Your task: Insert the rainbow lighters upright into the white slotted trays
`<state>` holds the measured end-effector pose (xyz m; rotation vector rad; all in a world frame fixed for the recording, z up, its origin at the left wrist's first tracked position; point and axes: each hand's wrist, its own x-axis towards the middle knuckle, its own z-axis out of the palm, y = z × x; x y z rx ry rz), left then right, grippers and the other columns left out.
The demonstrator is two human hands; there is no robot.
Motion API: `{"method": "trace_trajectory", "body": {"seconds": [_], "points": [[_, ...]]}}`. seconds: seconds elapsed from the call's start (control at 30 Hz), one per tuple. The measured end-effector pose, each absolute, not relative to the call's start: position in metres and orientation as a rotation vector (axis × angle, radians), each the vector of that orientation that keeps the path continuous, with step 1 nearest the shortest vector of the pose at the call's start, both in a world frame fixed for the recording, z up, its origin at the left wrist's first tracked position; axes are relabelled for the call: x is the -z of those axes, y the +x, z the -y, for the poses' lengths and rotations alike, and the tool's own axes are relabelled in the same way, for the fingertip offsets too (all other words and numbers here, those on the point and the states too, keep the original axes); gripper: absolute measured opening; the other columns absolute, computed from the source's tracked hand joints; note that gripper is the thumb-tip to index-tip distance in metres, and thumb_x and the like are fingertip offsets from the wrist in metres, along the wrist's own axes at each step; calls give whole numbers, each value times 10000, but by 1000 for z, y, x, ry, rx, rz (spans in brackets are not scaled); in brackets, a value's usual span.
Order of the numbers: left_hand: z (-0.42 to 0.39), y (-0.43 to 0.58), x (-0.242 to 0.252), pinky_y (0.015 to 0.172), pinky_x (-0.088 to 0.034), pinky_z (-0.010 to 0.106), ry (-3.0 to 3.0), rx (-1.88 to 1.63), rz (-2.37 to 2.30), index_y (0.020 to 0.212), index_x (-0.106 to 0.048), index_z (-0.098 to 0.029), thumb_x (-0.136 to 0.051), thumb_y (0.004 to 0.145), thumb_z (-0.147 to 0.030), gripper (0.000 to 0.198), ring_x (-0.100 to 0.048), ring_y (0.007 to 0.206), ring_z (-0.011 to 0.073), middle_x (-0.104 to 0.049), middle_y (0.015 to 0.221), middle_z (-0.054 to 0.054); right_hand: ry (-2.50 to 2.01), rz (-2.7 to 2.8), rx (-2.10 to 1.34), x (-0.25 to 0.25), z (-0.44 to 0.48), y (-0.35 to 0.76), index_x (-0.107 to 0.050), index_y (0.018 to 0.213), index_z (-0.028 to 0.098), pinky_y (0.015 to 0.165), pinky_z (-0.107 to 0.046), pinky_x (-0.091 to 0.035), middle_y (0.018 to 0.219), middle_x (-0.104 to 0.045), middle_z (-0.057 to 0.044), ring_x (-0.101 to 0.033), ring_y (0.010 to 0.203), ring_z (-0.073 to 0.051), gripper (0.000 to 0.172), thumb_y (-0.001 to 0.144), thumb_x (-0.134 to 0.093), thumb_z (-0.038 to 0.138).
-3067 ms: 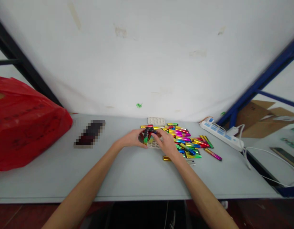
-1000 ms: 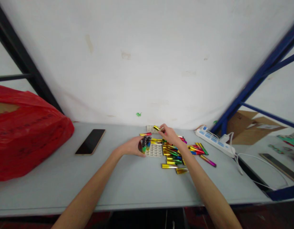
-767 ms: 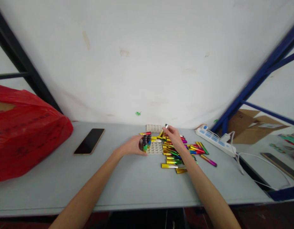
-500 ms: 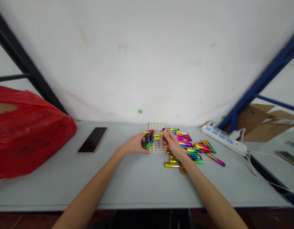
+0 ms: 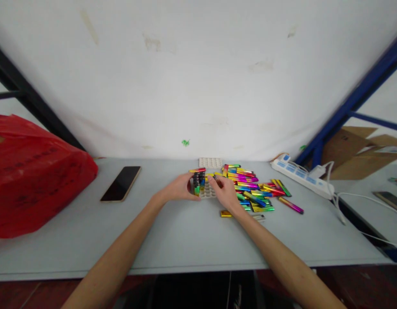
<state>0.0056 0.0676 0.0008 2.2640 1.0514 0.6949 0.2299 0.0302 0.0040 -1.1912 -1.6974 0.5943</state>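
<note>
My left hand (image 5: pixel 178 188) curves around the left side of a tight group of upright lighters (image 5: pixel 199 180), with thumb and fingers against them. They have dark tops and shiny coloured bodies, and stand in a pale tray (image 5: pixel 207 191) with rows of holes. Over the right part of this tray, my right hand (image 5: pixel 225 192) pinches a lighter whose top shows at the fingertips; its body is mostly hidden. A loose pile of shiny lighters (image 5: pixel 256 193) in gold, red, purple, blue and green lies just right of my right hand.
A second pale holed tray (image 5: pixel 210 162) lies by the wall. On the left are a dark phone (image 5: pixel 121 183) and a red plastic bag (image 5: pixel 40 180). A white power strip (image 5: pixel 301 177) with cables sits at the right, near a cardboard box (image 5: pixel 349 150) beyond the blue frame.
My right hand has moved slightly left and down towards the standing lighters, with a lighter in its fingers. My left hand stays around the group. The camera view has shifted a little.
</note>
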Motion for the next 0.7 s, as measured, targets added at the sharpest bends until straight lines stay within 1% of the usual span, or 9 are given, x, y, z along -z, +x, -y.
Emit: {"method": "trace_trajectory", "body": {"seconds": [0.1, 0.2, 0.33, 0.4, 0.5, 0.57, 0.63, 0.67, 0.7], "points": [[-67, 6, -1, 1102, -513, 454, 2259, -689, -1069, 1477, -546, -156, -953, 605, -442, 1005, -661, 1243, 347, -686, 1404, 123, -1242, 1670, -557, -1, -31, 229, -371, 572, 241, 557, -289, -237, 531, -373, 51, -349, 538, -121, 474, 925, -500, 528], [-65, 6, -3, 1079, -531, 446, 2252, -678, -1083, 1451, -571, -150, -942, 621, -434, 952, -674, 1213, 343, -700, 1378, 117, -1269, 1671, -529, 0, -31, 228, -387, 579, 241, 556, -288, -246, 533, -411, 43, -372, 536, -127, 418, 915, -479, 472], [-64, 8, -4, 1089, -525, 442, 2260, -687, -1080, 1451, -568, -149, -940, 617, -430, 955, -671, 1223, 337, -701, 1379, 120, -1242, 1727, -532, -2, -29, 228, -382, 610, 247, 563, -287, -270, 543, -424, 45, -397, 543, -134, 435, 954, -478, 495], [-65, 8, -3, 1103, -514, 443, 2265, -705, -1060, 1461, -559, -161, -941, 611, -422, 968, -666, 1235, 331, -693, 1396, 117, -1213, 1774, -558, -3, -29, 228, -415, 673, 245, 579, -283, -310, 580, -459, 46, -435, 565, -142, 429, 1000, -467, 517], [-66, 8, -3, 1120, -500, 451, 2260, -702, -1052, 1465, -558, -161, -940, 610, -422, 972, -656, 1252, 333, -683, 1410, 122, -1138, 1901, -533, -4, -29, 231, -466, 799, 245, 655, -293, -407, 696, -552, 19, -534, 665, -172, 368, 1073, -408, 484], [-66, 7, -4, 1127, -493, 452, 2259, -693, -1065, 1460, -564, -157, -943, 606, -428, 974, -652, 1255, 338, -681, 1410, 123, -1079, 1996, -422, -4, -31, 235, -506, 871, 239, 766, -323, -469, 848, -619, -37, -599, 814, -203, 337, 1101, -370, 443], [-65, 8, -5, 1120, -498, 451, 2262, -685, -1084, 1437, -586, -155, -948, 595, -439, 959, -660, 1233, 342, -692, 1386, 117, -1053, 2074, -287, -4, -32, 238, -544, 913, 229, 877, -362, -487, 981, -640, -91, -615, 951, -234, 343, 1112, -361, 439], [-64, 8, -5, 1113, -502, 451, 2262, -682, -1094, 1420, -600, -156, -952, 589, -447, 948, -666, 1217, 344, -701, 1369, 114, -1059, 2111, -243, -4, -33, 240, -556, 918, 226, 892, -371, -489, 995, -644, -101, -619, 967, -243, 352, 1115, -364, 446], [-64, 8, -6, 1104, -508, 451, 2261, -679, -1103, 1406, -610, -157, -952, 587, -455, 936, -672, 1202, 344, -709, 1352, 113, -1076, 2141, -223, -3, -33, 241, -560, 908, 225, 872, -367, -492, 964, -650, -98, -627, 939, -244, 364, 1117, -367, 452]]}}
